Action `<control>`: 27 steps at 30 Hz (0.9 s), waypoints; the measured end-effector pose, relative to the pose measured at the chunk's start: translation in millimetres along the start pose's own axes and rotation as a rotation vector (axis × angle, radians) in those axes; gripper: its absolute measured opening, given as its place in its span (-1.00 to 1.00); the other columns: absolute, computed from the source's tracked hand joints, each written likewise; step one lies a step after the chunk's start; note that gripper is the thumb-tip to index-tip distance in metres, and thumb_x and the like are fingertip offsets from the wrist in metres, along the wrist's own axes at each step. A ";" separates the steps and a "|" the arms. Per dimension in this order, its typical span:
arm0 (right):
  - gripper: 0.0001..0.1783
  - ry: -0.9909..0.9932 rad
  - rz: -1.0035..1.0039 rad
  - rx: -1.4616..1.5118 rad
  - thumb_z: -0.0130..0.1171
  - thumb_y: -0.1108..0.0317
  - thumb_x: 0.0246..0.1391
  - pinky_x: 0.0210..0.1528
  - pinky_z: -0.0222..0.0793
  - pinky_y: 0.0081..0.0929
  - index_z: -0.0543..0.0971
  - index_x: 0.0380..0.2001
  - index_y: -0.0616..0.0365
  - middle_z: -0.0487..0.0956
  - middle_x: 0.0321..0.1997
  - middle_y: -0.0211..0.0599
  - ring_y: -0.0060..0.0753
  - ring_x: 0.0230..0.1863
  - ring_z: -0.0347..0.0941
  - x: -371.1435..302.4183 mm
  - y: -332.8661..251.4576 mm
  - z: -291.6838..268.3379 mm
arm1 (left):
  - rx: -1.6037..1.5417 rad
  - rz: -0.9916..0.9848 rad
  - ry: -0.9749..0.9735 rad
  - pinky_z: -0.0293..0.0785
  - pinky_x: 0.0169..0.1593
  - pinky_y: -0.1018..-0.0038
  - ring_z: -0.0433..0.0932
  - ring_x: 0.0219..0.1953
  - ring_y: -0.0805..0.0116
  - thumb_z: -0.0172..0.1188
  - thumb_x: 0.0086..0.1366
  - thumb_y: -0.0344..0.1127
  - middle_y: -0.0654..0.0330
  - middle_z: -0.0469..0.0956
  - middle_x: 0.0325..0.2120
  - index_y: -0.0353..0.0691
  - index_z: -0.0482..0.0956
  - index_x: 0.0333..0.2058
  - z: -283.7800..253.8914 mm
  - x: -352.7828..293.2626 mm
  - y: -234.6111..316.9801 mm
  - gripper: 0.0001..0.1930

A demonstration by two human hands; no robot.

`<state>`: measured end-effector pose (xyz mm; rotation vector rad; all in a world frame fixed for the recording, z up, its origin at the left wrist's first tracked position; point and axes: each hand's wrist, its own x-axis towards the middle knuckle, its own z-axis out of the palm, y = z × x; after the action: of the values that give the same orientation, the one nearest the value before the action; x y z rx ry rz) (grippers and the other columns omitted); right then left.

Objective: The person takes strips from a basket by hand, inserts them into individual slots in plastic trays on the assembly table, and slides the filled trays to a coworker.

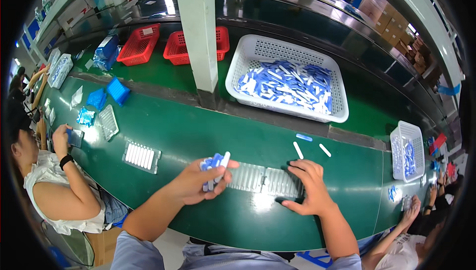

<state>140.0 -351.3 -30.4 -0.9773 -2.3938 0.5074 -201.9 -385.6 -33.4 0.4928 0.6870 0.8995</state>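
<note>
My left hand [201,181] is closed around a bunch of small flat blue-and-white plastic pieces [213,166], one white piece sticking up by the thumb. Just right of it, two clear ribbed plastic trays [263,179] lie end to end on the green table; their slots look empty. My right hand [310,188] has its fingers and thumb spread around the right end of the trays. Whether it presses on them is hard to tell. Beyond that hand lie two white pieces [298,150] and a blue one [304,137].
A large white basket [238,71] heaped with such pieces stands behind a ledge. A filled tray [142,157] lies to the left. Red baskets [139,44], a grey post [197,36] and a smaller white basket [399,158] stand around. Co-workers sit on the left [64,190] and right [396,250].
</note>
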 end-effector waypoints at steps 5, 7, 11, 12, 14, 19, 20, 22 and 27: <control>-0.32 0.155 -0.089 -0.071 0.49 0.03 -0.16 0.12 0.16 -0.21 0.58 0.03 0.14 0.57 0.03 -0.23 -0.12 0.08 0.46 11.7 -24.1 -3.1 | 0.170 -0.024 0.061 0.15 -0.65 0.64 0.44 -0.55 0.58 0.19 0.46 -0.27 0.09 0.64 -0.28 -0.55 0.40 0.18 17.5 -7.3 4.0 -0.52; -0.42 0.017 -0.027 0.115 0.48 0.18 -0.08 0.10 0.18 -0.26 0.58 0.02 0.15 0.62 -0.15 -0.33 -0.24 -0.09 0.53 30.9 -42.7 -4.2 | 0.251 -0.060 0.092 0.13 -0.65 0.63 0.39 -0.61 0.61 0.18 0.46 -0.30 0.12 0.64 -0.38 -0.53 0.47 0.12 22.2 -9.7 2.8 -0.59; -0.62 -0.142 0.239 0.653 0.41 0.38 0.07 -0.32 0.35 -0.41 0.61 -0.02 0.14 0.59 -0.37 -0.36 -0.39 -0.46 0.48 71.0 -69.3 19.8 | 0.465 -0.084 0.031 0.10 -0.62 0.66 0.28 -0.70 0.69 0.21 0.45 -0.28 0.26 0.59 -0.62 -0.37 0.66 -0.08 24.0 -16.5 1.5 -0.74; -0.71 -0.135 0.143 0.592 0.39 0.38 0.11 -0.48 0.32 -0.46 0.64 -0.09 0.13 0.58 -0.41 -0.34 -0.42 -0.52 0.44 81.3 -73.0 23.1 | 0.480 -0.057 0.035 0.12 -0.61 0.67 0.31 -0.67 0.71 0.21 0.45 -0.24 0.28 0.60 -0.61 -0.34 0.67 -0.13 24.7 -17.9 -1.3 -0.75; -0.75 -0.161 0.141 0.577 0.39 0.37 0.11 -0.48 0.32 -0.45 0.65 -0.13 0.13 0.58 -0.41 -0.33 -0.42 -0.53 0.44 89.8 -75.8 28.5 | 0.488 -0.040 0.041 0.14 -0.61 0.67 0.34 -0.66 0.70 0.21 0.45 -0.23 0.26 0.64 -0.57 -0.34 0.67 -0.14 22.7 -18.1 -1.6 -0.75; -0.86 -0.190 0.138 0.573 0.38 0.36 0.11 -0.42 0.36 -0.43 0.68 -0.27 0.14 0.60 -0.38 -0.34 -0.41 -0.50 0.45 99.8 -70.0 35.6 | 0.341 -0.002 0.079 0.08 -0.69 0.61 0.32 -0.74 0.62 0.08 0.52 -0.22 -0.01 0.71 -0.40 -0.47 0.62 -0.09 21.1 -19.1 6.4 -0.66; -0.86 -0.088 -0.139 0.404 0.38 0.36 0.10 -0.37 0.38 -0.43 0.68 -0.29 0.13 0.59 -0.37 -0.36 -0.40 -0.47 0.46 104.7 -64.1 34.0 | 0.289 -0.052 0.014 0.11 -0.67 0.62 0.39 -0.68 0.60 0.08 0.52 -0.17 0.04 0.71 -0.33 -0.42 0.62 -0.10 17.7 -20.7 10.0 -0.65; -0.87 0.011 -0.415 0.229 0.38 0.36 0.08 -0.32 0.41 -0.42 0.67 -0.30 0.12 0.59 -0.37 -0.39 -0.40 -0.44 0.48 105.6 -60.1 30.7 | 0.233 -0.143 -0.084 0.10 -0.65 0.63 0.39 -0.64 0.60 0.13 0.50 -0.14 0.15 0.68 -0.36 -0.37 0.62 -0.20 7.7 -22.4 9.5 -0.67; -0.78 0.100 -0.461 0.024 0.40 0.42 0.05 -0.24 0.45 -0.45 0.68 -0.20 0.15 0.61 -0.34 -0.43 -0.44 -0.39 0.51 107.7 -70.9 22.4 | 0.428 -0.044 0.032 0.16 -0.60 0.61 0.33 -0.65 0.66 0.19 0.47 -0.17 0.29 0.57 -0.54 -0.32 0.63 -0.31 16.9 -24.3 6.1 -0.71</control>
<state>22.5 -324.2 20.6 -0.4028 -2.4076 0.3046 -203.7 -404.4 -9.8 0.8413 0.9222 0.7195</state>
